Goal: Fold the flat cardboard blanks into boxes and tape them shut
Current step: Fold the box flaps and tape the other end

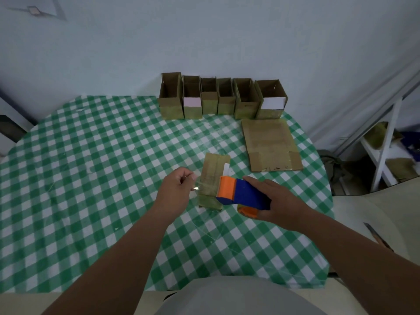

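Both hands are busy: left hand pinches the clear tape end, right hand grips the tape dispenser over the folded box mid-worktop. I'd keep that strip taut and centred on the seam before pressing down.

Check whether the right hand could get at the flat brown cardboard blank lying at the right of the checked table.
Probably not yet. The way to the flat brown cardboard blank is free, but the right hand grips the blue and orange tape dispenser, whose tape the left hand pinches.
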